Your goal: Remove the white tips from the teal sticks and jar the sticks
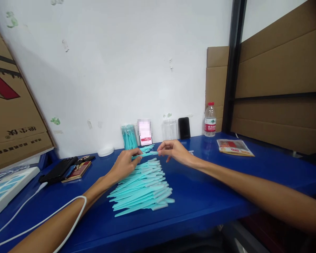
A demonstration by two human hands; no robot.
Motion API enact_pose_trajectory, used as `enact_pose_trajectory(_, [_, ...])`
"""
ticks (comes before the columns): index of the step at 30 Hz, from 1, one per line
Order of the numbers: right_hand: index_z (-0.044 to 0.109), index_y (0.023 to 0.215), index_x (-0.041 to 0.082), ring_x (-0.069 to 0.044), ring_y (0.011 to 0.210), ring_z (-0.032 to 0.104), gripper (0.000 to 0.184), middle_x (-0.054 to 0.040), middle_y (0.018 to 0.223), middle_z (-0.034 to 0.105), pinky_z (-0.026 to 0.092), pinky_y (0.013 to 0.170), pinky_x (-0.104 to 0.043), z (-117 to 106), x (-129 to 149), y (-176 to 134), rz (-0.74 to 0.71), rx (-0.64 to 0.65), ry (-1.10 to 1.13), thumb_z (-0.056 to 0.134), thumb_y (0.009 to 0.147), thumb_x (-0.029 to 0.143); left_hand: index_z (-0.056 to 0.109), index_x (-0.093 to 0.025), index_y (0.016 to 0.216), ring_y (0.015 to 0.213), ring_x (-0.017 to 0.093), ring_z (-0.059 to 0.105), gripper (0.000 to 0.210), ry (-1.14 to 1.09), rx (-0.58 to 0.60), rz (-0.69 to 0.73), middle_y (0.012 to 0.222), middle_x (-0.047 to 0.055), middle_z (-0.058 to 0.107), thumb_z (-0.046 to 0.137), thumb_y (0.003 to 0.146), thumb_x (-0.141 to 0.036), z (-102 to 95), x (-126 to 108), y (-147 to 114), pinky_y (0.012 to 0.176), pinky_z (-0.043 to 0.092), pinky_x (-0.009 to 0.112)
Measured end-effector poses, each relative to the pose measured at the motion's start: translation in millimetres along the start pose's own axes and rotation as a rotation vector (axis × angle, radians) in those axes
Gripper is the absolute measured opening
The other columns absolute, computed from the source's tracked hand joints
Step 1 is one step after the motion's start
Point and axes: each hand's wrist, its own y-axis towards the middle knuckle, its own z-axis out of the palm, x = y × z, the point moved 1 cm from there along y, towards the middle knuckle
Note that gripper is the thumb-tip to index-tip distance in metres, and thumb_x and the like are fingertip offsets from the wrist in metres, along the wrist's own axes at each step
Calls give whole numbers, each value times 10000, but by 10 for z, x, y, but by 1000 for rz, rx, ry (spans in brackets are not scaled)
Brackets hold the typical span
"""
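Note:
A slim teal eyebrow razor (150, 154) is stretched level between my two hands above the far end of a pile. My left hand (126, 162) pinches its left end between thumb and fingers. At its paler right end, the thumb and fingertips of my right hand (173, 150) are closed on it. Below lies a long pile of similar teal razors (142, 189), side by side with their pale ends to the right. A few more razors (148, 148) lie behind my hands, partly hidden. Near the wall stands a clear jar full of teal razors (130, 137).
Along the wall stand a phone (145, 140), a clear jar (170, 130), a black device (184, 128) and a water bottle (210, 121). A packet (235, 147) lies right. At left are a white lid (105, 151), a black pouch (58, 170), a power strip (13, 189) and a white cable (80, 197) across my forearm.

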Motion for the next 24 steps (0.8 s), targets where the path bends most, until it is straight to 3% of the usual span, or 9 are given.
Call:
enact_pose_trajectory(4, [673,756,152,-105,537,534,132,-10,632,604,482,452,-226,-30,-93,21,11,10,-68,679,711,276,640,-180,817,748,168,572,192,-26,3,-2,808,15,662,498,861,-301,-32,41,7,648,385,268])
enact_pose_trajectory(15, [664,752,158,-128,574,549,191,-23,676,614,439,412,-213,129,-175,10,-37,38,-150,713,711,338,649,-173,711,681,147,531,250,54,96,137,703,20,620,496,858,-305,-80,132,8,643,395,265])
enact_pose_trajectory(19, [667,857,159,-142,617,568,226,-34,731,632,431,435,-215,72,-125,8,-35,95,-175,668,759,363,655,-180,769,691,162,544,299,160,28,87,749,33,639,448,892,-357,-127,281,40,636,395,272])
enact_pose_trajectory(21, [658,874,160,-149,647,584,213,-40,755,643,434,483,-226,-58,-100,30,-52,15,-299,613,811,359,664,-189,831,751,185,565,269,230,-3,35,826,49,659,439,888,-324,-137,415,55,663,407,288])
enact_pose_trajectory(24, [671,844,171,-181,765,608,144,-66,845,671,438,629,-262,-353,-65,84,-133,-123,-756,594,834,291,674,-209,947,926,240,573,237,310,51,0,972,73,667,471,852,-285,-118,644,60,764,425,331])
